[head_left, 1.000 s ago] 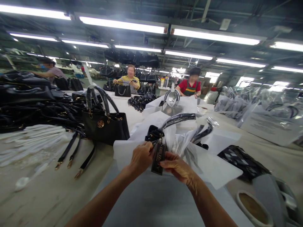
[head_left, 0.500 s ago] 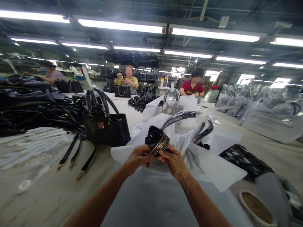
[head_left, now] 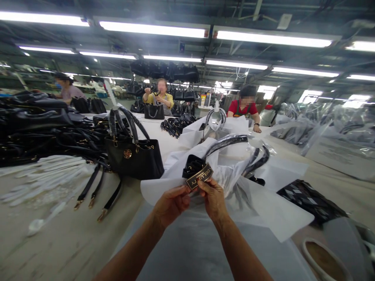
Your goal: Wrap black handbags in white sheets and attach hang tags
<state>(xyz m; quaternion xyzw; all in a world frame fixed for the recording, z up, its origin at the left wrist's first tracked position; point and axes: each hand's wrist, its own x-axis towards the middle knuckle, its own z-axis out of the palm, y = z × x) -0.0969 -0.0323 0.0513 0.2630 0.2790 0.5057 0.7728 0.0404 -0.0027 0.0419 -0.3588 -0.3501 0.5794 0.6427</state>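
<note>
A black paper tag (head_left: 193, 180) with gold lettering and a gold border is between my hands, in front of a coiled black strap (head_left: 193, 166). My right hand (head_left: 213, 197) pinches the tag with the thumb across its face. The curled fingers of my left hand (head_left: 173, 203) close at the tag's lower left corner; their exact grip is partly hidden. Behind them lies a handbag with plastic-wrapped handles (head_left: 227, 143), its body mostly covered by white wrapping sheets (head_left: 281, 208). A black handbag (head_left: 134, 158) with a round gold emblem stands upright to the left.
Black bags and straps (head_left: 47, 134) are heaped at the left, near white strips (head_left: 38, 185). Plastic-wrapped bags (head_left: 342, 144) fill the right side. A round roll (head_left: 325, 259) sits at the lower right. Co-workers (head_left: 244, 107) are across the table.
The tag has turned flatter towards me, and my left fingers have slid down to its lower corner. The view has shifted slightly left. The co-worker in red has extended an arm.
</note>
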